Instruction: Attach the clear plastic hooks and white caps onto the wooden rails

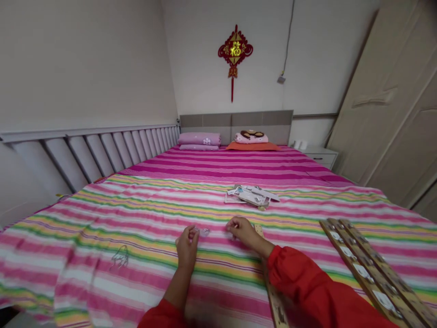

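Observation:
My left hand [187, 243] is closed in a pinch over the striped sheet. From its fingertips a small clear plastic bag [204, 232] sticks out to the right, with tiny shiny bits showing in it. To the right, my right hand [241, 230] is also pinched; whatever its fingertips hold is too small to make out. A wooden strip with holes [258, 229] lies beside and partly under my right wrist and forearm, its middle hidden by the red sleeve. The two hands are apart.
Several wooden strips with metal pieces and clear packets [362, 269] lie at the right. Papers and cards [251, 195] are piled ahead. Tangled thin strands [120, 257] rest at left on the striped sheet [146, 264]. Folded bedding [200, 140] sits by the headboard [208, 121].

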The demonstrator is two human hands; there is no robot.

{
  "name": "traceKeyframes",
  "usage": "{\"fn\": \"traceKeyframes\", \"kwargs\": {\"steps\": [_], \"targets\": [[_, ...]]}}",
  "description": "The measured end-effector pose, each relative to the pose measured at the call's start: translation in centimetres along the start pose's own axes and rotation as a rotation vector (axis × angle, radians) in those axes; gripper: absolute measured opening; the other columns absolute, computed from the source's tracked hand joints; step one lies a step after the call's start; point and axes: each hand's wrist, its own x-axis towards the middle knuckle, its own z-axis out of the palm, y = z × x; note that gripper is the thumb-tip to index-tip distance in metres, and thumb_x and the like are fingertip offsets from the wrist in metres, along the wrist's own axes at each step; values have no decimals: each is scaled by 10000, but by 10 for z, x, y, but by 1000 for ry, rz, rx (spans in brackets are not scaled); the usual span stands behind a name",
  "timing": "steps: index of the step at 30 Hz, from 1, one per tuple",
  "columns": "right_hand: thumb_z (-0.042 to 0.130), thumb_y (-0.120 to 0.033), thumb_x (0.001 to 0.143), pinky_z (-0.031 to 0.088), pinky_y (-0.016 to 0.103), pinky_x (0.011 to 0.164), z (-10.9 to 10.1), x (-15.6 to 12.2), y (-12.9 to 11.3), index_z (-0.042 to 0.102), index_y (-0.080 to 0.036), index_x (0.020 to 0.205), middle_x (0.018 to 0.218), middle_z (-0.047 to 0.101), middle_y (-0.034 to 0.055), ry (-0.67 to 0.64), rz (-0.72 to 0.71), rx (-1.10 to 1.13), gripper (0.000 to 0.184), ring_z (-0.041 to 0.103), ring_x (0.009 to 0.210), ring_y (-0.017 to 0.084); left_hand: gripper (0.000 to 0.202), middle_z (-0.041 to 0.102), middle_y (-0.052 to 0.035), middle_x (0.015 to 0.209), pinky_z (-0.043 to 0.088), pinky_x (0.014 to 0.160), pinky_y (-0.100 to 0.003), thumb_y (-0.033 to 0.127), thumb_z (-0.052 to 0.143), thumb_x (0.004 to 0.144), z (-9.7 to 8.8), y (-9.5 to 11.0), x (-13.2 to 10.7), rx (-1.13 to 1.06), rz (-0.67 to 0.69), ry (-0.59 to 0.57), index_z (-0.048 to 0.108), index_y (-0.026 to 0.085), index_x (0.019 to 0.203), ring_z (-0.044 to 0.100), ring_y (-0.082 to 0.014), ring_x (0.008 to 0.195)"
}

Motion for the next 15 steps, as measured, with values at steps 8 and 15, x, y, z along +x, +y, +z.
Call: {"fn": "traceKeyframes", "kwargs": {"steps": [8, 15], "targets": [[576, -130, 625, 341, 209, 456, -14, -28, -8, 594, -182, 555, 466, 547, -40, 20, 7, -16, 89, 482, 455, 107, 275, 677, -75, 947, 406, 874, -427, 322, 448, 861, -5, 5, -4, 211, 93, 56, 624, 191, 1026, 605, -243, 927], [565, -268, 696, 361, 231, 517, -78, -73, -3, 572, -192, 610, 557, 535, -33, 198, 42, 2, 116, 475, 539, 119, 307, 564, -96, 974, 451, 849, -379, 340, 418, 870, -14, 21, -19, 71, 172, 135, 632, 166, 1004, 549, -231, 948]]}}
